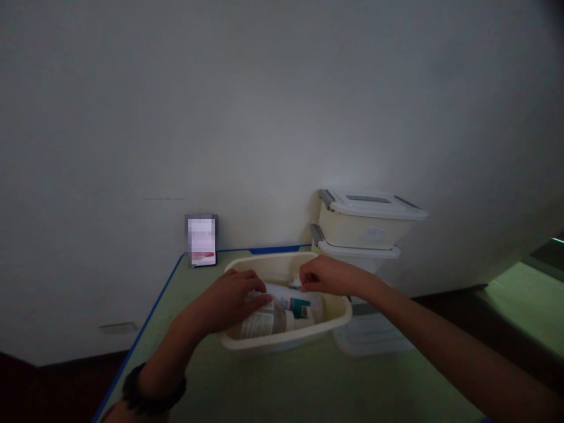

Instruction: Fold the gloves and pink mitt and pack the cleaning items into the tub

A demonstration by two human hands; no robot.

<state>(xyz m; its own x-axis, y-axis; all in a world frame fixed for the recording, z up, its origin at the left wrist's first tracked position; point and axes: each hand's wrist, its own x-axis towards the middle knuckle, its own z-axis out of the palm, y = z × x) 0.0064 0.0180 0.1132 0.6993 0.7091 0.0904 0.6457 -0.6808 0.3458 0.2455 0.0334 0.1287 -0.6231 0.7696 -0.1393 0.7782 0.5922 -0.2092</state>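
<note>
A cream plastic tub (339, 320) sits on a pale green table (273, 382) and holds several bottles lying on their sides. My left hand (229, 299) reaches into the tub and curls over a white bottle (286, 296) with a teal label. Below it lies a brownish bottle (264, 322) with a printed label. My right hand (324, 276) hovers over the tub's far right side, fingers bent down and pinched at the bottles; what it grips is hidden.
Two stacked cream storage boxes (365, 226) with white lids stand against the wall behind the tub. A phone (201, 241) leans on the wall at the table's back left. A flat clear lid (374, 338) lies right of the tub. The table's blue edge (145, 329) runs along the left.
</note>
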